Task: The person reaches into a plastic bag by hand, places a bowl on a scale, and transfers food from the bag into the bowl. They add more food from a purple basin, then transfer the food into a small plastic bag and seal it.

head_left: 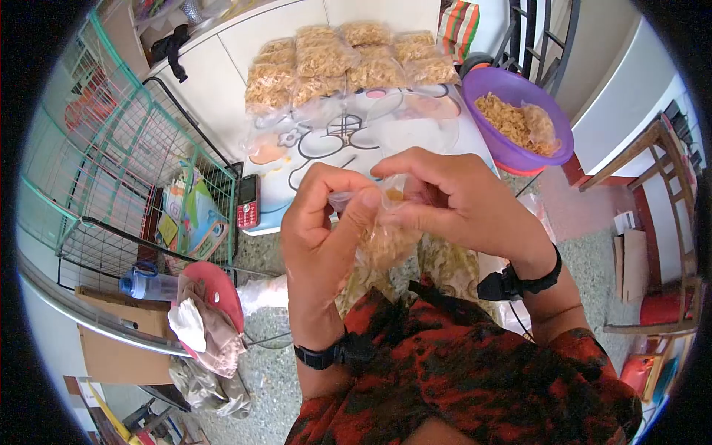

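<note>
Both hands meet at the top of a clear plastic bag [387,241] of yellowish-brown dry food, which hangs below them over the lap. My left hand [322,222] pinches the gathered plastic between thumb and forefinger. From the other side, my right hand [452,196] has its thumb and fingers closed round the bag's neck, partly hiding it. Beyond the hands, several filled bags [322,59] are stacked at the far end of the patterned table [285,189]. A purple basin [555,96] at the table's right holds loose food of the same kind.
A red phone [248,204] lies at the table's left edge. Green wire racks [111,148] stand on the left, above a pink stool [215,278] with cloths and beside a blue-capped bottle [152,284]. On the right is a wooden chair [656,141].
</note>
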A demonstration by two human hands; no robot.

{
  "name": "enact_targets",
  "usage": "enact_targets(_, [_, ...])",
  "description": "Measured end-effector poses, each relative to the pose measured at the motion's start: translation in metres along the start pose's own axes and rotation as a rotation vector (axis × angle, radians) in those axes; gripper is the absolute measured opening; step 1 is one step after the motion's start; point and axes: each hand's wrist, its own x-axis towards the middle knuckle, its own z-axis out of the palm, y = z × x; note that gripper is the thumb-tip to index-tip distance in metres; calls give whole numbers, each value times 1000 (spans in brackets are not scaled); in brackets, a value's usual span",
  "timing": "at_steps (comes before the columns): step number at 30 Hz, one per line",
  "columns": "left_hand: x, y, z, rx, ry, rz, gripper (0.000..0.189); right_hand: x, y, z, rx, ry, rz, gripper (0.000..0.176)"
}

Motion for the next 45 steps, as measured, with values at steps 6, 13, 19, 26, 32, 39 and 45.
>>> enact_targets(6, [6,-11,2,48,-141,58,12,-2,8,-10,64,-21,25,21])
enact_targets(13, [6,4,13,136,-236,-84,34,-7,10,-18,110,-22,56,11])
enact_targets(19, [7,1,18,308,-146,18,26,-6,9,-3,287,92,104,20])
enact_targets(26, [8,-3,14,101,129,2,16,-11,15,-5,-28,161,-116,63])
enact_targets(32, [7,3,17,-186,254,-23,17,-10,30,19,-137,202,-253,91])
enact_targets(39, [9,-5,14,-373,231,18,14,-3,36,14,-14,103,-230,95])
enact_targets(45, [12,-10,17,-350,213,-5,16,-2,47,23,-27,160,-239,94])
